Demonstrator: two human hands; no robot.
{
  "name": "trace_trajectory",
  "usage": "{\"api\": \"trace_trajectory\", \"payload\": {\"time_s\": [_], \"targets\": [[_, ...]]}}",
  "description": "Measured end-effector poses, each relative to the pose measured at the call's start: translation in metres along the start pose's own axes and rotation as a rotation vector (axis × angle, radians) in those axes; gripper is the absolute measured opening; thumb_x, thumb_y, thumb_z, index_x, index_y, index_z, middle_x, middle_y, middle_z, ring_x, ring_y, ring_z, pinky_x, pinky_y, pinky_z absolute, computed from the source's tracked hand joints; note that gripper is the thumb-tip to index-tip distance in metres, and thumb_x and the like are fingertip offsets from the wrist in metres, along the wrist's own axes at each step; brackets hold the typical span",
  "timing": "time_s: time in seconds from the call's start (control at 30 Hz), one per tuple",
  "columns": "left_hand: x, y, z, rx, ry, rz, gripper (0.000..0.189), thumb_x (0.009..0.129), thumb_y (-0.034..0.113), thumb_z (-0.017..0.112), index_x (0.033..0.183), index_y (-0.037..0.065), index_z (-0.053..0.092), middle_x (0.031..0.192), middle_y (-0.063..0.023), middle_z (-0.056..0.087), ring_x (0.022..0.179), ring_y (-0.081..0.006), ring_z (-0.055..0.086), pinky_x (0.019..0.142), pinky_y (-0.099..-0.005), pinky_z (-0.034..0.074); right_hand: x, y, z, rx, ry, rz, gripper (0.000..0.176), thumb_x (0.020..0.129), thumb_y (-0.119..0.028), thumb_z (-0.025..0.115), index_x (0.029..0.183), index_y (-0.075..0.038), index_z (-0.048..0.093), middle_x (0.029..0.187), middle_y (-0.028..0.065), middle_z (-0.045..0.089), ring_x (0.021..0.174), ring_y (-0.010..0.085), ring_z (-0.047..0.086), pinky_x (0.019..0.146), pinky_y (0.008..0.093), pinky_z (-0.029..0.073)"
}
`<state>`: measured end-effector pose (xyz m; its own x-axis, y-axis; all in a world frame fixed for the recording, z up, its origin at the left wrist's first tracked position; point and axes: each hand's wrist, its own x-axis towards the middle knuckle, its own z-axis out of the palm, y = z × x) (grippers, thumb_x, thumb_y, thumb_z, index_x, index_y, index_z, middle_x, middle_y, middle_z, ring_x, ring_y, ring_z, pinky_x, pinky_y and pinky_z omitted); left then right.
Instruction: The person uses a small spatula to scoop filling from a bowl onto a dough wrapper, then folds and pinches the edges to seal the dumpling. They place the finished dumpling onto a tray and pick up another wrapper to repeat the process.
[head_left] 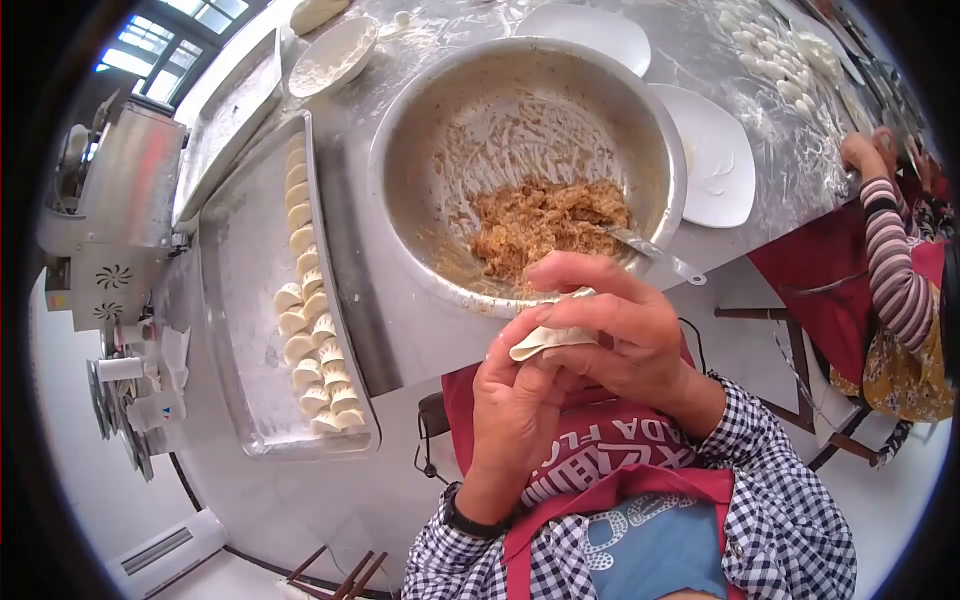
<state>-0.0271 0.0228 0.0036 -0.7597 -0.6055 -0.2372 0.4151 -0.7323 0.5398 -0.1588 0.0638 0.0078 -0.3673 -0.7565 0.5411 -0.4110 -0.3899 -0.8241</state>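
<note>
A folded white dumpling [548, 341] is pinched between my two hands, just below the near rim of a large metal bowl [392, 215]. My left hand [515, 400] holds its left end between thumb and fingers. From the right, my right hand [630, 330] grips it, with the upper fingers curved over it. Brown minced filling [545, 225] lies in the bowl's lower part, and a metal spoon [650, 250] leans there with its handle over the rim. On the left, a metal tray [235, 300] bears several finished dumplings [318, 350] along its right side.
White plates [715, 160] stand right of and behind the bowl. At the back left are a floury bowl [335, 58] and another tray [230, 110]. Several small dough pieces [770, 60] lie back right, near another person's hands [868, 152]. A metal machine [125, 180] is at far left.
</note>
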Motion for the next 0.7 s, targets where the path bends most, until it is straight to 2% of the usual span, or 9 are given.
{"api": "trace_trajectory", "payload": {"time_s": [0.17, 0.23, 0.27, 0.33, 0.47, 0.53, 0.7], "targets": [[-0.001, 0.001, 0.009, 0.124, 0.152, -0.008, 0.039, 0.091, 0.008, 0.046, 0.127, -0.003, 0.037, 0.120, -0.0158, 0.049, 0.110, -0.0243, 0.051, 0.091, -0.0355, 0.046, 0.002, 0.007, -0.005, -0.162, -0.124, -0.116, 0.016, 0.067, -0.004, 0.069, 0.080, -0.002, 0.061, 0.106, 0.0156, 0.058, 0.091, 0.0262, 0.058, 0.073, 0.0326, 0.048], [-0.002, -0.001, 0.006, 0.478, 0.154, 0.073, 0.041, 0.091, 0.004, 0.043, 0.130, -0.004, 0.033, 0.124, -0.0157, 0.047, 0.111, -0.0224, 0.050, 0.093, -0.0315, 0.043, 0.001, 0.009, -0.005, -0.145, -0.158, -0.120, 0.016, 0.066, -0.004, 0.069, 0.079, -0.002, 0.061, 0.105, 0.0153, 0.058, 0.093, 0.0267, 0.057, 0.075, 0.0334, 0.048], [-0.002, 0.000, 0.006, 0.477, 0.155, 0.071, 0.041, 0.091, 0.004, 0.043, 0.130, -0.004, 0.033, 0.124, -0.0157, 0.047, 0.111, -0.0224, 0.050, 0.093, -0.0315, 0.043, 0.002, 0.009, -0.006, -0.145, -0.158, -0.117, 0.016, 0.066, -0.004, 0.069, 0.079, -0.002, 0.061, 0.105, 0.0153, 0.058, 0.093, 0.0267, 0.057, 0.075, 0.0334, 0.048], [-0.003, 0.003, 0.005, 0.939, 0.068, 0.154, 0.042, 0.090, 0.002, 0.042, 0.131, -0.005, 0.031, 0.127, -0.0151, 0.044, 0.112, -0.0193, 0.048, 0.093, -0.0272, 0.040, 0.003, 0.008, -0.008, -0.167, -0.219, -0.147, 0.017, 0.066, -0.005, 0.069, 0.079, -0.002, 0.060, 0.106, 0.0155, 0.058, 0.096, 0.0276, 0.056, 0.078, 0.0345, 0.047], [-0.003, 0.006, 0.003, 0.987, 0.047, 0.226, 0.046, 0.085, -0.003, 0.044, 0.130, -0.005, 0.034, 0.124, -0.0136, 0.048, 0.109, -0.0198, 0.051, 0.089, -0.0275, 0.042, 0.007, 0.001, -0.005, -0.117, -0.167, -0.098, 0.018, 0.064, -0.002, 0.066, 0.081, -0.003, 0.058, 0.108, 0.0140, 0.056, 0.095, 0.0288, 0.056, 0.079, 0.0370, 0.045], [-0.002, 0.008, 0.004, 1.118, -0.016, 0.329, 0.049, 0.083, -0.005, 0.045, 0.131, -0.004, 0.033, 0.124, -0.0149, 0.048, 0.109, -0.0202, 0.051, 0.089, -0.0284, 0.042, 0.010, -0.004, -0.005, -0.077, -0.163, -0.045, 0.023, 0.063, -0.002, 0.066, 0.085, -0.004, 0.059, 0.113, 0.0150, 0.054, 0.099, 0.0296, 0.055, 0.082, 0.0380, 0.044], [-0.008, 0.008, 0.011, 0.949, 0.073, 0.188, 0.051, 0.083, -0.004, 0.046, 0.132, -0.004, 0.031, 0.126, -0.0156, 0.046, 0.110, -0.0207, 0.051, 0.090, -0.0291, 0.042, 0.011, -0.003, -0.013, -0.096, -0.253, -0.075, 0.024, 0.062, 0.000, 0.067, 0.085, -0.004, 0.060, 0.115, 0.0153, 0.053, 0.102, 0.0303, 0.054, 0.086, 0.0383, 0.043]]}}
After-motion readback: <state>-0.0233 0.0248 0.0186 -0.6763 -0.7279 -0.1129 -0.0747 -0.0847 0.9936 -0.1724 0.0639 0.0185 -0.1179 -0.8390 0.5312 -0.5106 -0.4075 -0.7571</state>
